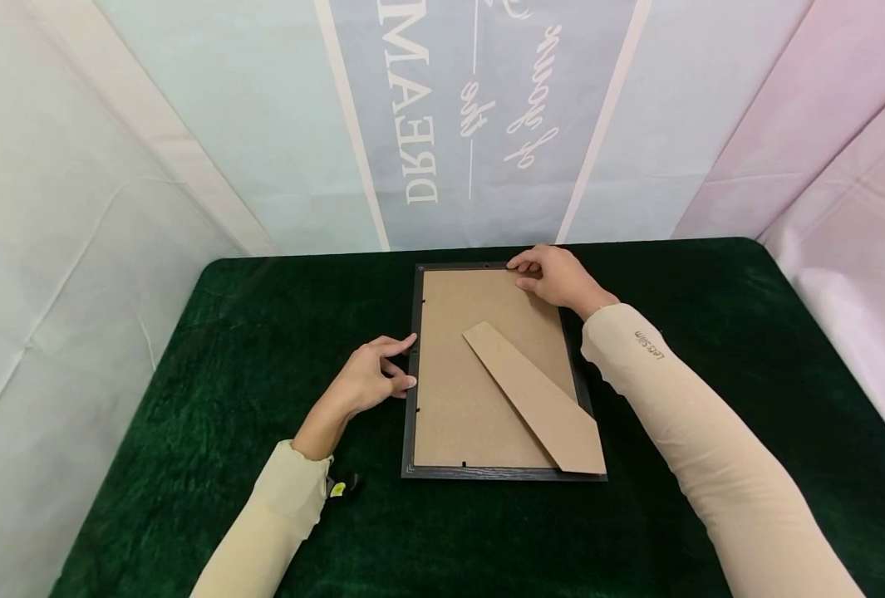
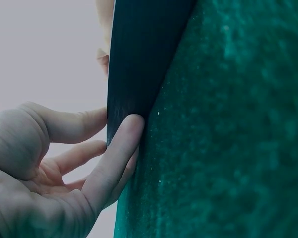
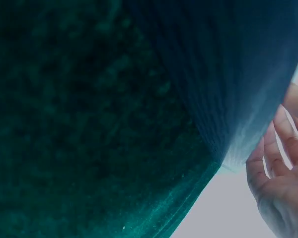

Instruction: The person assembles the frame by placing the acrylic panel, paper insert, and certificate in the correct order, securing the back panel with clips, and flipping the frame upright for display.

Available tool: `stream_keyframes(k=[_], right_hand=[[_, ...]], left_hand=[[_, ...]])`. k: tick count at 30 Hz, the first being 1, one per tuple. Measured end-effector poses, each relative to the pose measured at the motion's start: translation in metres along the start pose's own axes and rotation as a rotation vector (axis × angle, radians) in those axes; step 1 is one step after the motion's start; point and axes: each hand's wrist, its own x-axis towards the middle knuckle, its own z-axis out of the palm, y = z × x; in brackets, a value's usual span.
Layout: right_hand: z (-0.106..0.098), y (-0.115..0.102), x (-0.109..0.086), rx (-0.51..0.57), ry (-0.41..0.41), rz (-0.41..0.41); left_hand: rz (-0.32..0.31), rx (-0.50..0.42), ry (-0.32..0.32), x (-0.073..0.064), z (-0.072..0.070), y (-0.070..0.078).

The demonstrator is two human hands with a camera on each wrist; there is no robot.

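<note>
A dark picture frame (image 1: pixel 410 432) lies face down, its brown backing board (image 1: pixel 449 390) facing up. A tapered easel leg (image 1: pixel 539 399) slants across the board and reaches the lower right corner. My left hand (image 1: pixel 371 371) touches the frame's left side with thumb and fingers spread. In the left wrist view, one fingertip (image 2: pixel 131 124) presses the dark side wall and the thumb meets its edge. At the far end, my right hand (image 1: pixel 558 276) rests its fingertips on the top rim near the right corner. The right wrist view shows its fingers (image 3: pixel 288 139) loosely extended beyond the frame's side.
Dark green plush cloth (image 1: pixel 277 349) covers the table around the frame. A printed backdrop (image 1: pixel 472 124) rises behind the far edge, with pale fabric walls at both sides. A small black and yellow item (image 1: pixel 341 486) shows at the left cuff.
</note>
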Motion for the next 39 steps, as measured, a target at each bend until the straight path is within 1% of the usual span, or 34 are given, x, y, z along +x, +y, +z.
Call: stream_keyframes(k=[5, 11, 19, 30, 39], right_hand=[[0.0, -0.0002, 0.0003, -0.011, 0.0, -0.02], [-0.0004, 0.001, 0.0002, -0.021, -0.004, -0.03], [-0.0005, -0.0004, 0.0019, -0.093, -0.015, -0.079], [-0.0012, -0.0048, 0.001, -0.144, 0.017, -0.103], [-0.0016, -0.0087, 0.0004, -0.146, 0.033, -0.101]], left_hand=[[-0.001, -0.022, 0.0, -0.0004, 0.0003, -0.0003], [-0.003, -0.021, 0.0, 0.0004, 0.0008, 0.0003], [-0.019, -0.025, -0.001, -0.0004, 0.0013, 0.0008], [-0.019, -0.034, 0.008, -0.0003, 0.001, -0.0005], [-0.033, -0.046, 0.008, 0.0004, 0.0007, 0.0002]])
